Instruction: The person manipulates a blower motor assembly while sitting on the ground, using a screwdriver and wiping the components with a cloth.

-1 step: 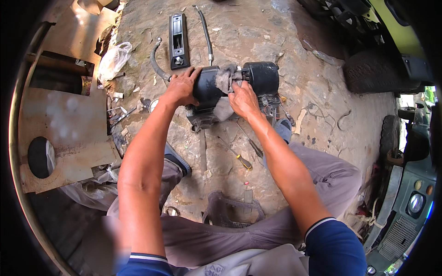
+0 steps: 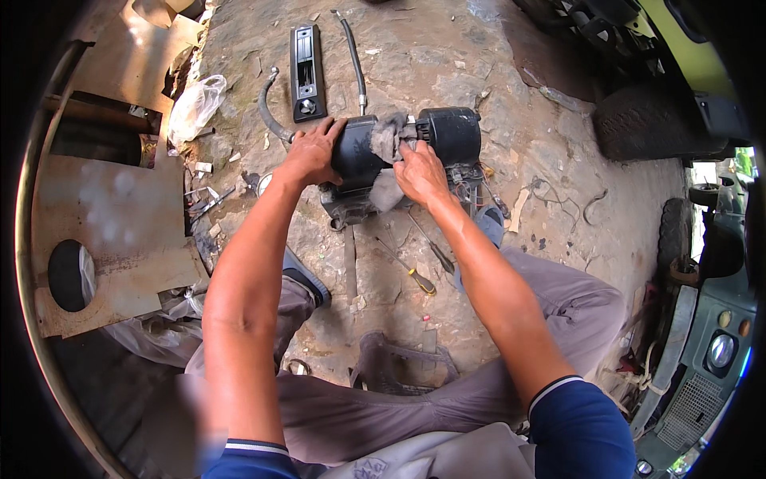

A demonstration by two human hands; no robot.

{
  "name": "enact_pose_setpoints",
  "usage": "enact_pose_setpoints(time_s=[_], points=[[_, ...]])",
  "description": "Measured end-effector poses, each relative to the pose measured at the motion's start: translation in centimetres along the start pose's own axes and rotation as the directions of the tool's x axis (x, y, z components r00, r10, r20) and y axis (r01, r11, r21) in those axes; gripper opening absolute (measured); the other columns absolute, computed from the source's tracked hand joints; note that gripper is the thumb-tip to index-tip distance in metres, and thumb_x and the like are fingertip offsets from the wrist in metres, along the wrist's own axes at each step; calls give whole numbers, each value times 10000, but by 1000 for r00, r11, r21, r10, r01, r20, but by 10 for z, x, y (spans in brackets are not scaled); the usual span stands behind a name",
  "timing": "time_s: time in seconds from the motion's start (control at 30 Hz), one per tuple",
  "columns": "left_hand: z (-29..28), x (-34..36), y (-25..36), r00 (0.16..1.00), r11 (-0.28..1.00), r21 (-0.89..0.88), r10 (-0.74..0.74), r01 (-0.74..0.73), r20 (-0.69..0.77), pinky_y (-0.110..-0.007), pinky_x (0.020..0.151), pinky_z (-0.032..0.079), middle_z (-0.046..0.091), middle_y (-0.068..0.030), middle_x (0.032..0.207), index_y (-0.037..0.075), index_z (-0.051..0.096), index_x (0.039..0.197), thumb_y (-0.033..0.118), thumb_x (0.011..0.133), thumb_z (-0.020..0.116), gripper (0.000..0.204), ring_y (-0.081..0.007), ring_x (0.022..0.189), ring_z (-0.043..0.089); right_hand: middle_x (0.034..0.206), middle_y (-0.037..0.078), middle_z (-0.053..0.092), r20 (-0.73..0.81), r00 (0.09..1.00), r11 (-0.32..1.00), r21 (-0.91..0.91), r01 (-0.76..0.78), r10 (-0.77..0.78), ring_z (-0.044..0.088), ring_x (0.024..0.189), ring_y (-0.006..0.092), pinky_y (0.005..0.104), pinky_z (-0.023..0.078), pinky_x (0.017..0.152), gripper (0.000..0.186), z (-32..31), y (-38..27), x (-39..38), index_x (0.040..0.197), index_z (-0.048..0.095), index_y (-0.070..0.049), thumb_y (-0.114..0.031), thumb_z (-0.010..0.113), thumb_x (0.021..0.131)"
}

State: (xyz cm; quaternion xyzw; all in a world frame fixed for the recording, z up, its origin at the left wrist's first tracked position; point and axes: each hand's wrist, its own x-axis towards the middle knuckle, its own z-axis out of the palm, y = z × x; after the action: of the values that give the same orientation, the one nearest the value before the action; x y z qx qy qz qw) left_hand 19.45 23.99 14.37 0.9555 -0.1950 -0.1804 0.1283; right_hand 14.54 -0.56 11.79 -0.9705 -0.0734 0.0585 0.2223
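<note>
A black blower unit [image 2: 357, 152] with two rounded drum housings lies on the ground in front of me. My left hand [image 2: 313, 153] grips its left end, fingers over the top and thumb on the near side. A grey rag [image 2: 388, 137] is bunched over the gap between the drums, and part of it hangs down the near side. My right hand [image 2: 420, 170] pinches the rag beside the right drum [image 2: 455, 134]. The fingertips are partly hidden in the cloth.
Beyond the unit lie a long black panel [image 2: 306, 72], a black hose [image 2: 352, 60] and a curved grey hose [image 2: 270, 104]. Nearer me are a yellow-handled screwdriver [image 2: 421, 281] and a dark-handled tool [image 2: 440, 257]. Rusty sheet metal [image 2: 120, 215] stands left; a tyre [image 2: 638, 124] is right.
</note>
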Motion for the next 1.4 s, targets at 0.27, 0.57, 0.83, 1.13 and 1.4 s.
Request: enact_pose_setpoints(time_s=[0.27,0.57,0.83,1.13,1.4], points=[[-1,-1,1,999,1000,-3,-24,24,23,-568,1114,326,332,-148,1582,201,218,1578,312,500,953,1310,-366,1427,368,1097,264,621,131,989,983,-182,-38,62,639,1012,422,501,543,836,349,-24,-11,14,1164,633,-16,-230,560,899],[-5,-3,7,999,999,-29,-25,26,34,-576,1142,303,307,-125,1594,206,212,1578,294,504,950,1306,-353,1440,351,1072,296,626,133,984,983,-156,-96,117,667,937,436,515,556,811,387,14,2,-30,1200,606,-20,-257,582,896],[0,-18,6,999,999,7,-37,37,8,-522,1120,333,324,-143,1584,191,236,1568,275,518,957,1277,-352,1410,398,1116,315,609,70,974,976,-55,-212,215,646,997,467,539,537,853,386,-30,-14,-36,1229,587,-35,-240,561,902],[-6,-12,13,999,999,3,-44,44,15,-525,1127,339,312,-155,1591,188,238,1567,272,517,961,1278,-358,1420,384,1156,312,597,162,967,971,-167,-169,196,631,1071,439,490,550,868,522,-16,-26,-8,1411,485,-14,-185,520,919],[2,-10,5,999,1000,6,-31,31,-17,-521,1103,342,333,-134,1583,187,244,1563,279,498,954,1283,-350,1402,409,1131,287,637,163,959,966,-153,-207,231,663,1020,435,490,552,876,586,-29,-16,-1,1432,498,-69,-233,592,877]])
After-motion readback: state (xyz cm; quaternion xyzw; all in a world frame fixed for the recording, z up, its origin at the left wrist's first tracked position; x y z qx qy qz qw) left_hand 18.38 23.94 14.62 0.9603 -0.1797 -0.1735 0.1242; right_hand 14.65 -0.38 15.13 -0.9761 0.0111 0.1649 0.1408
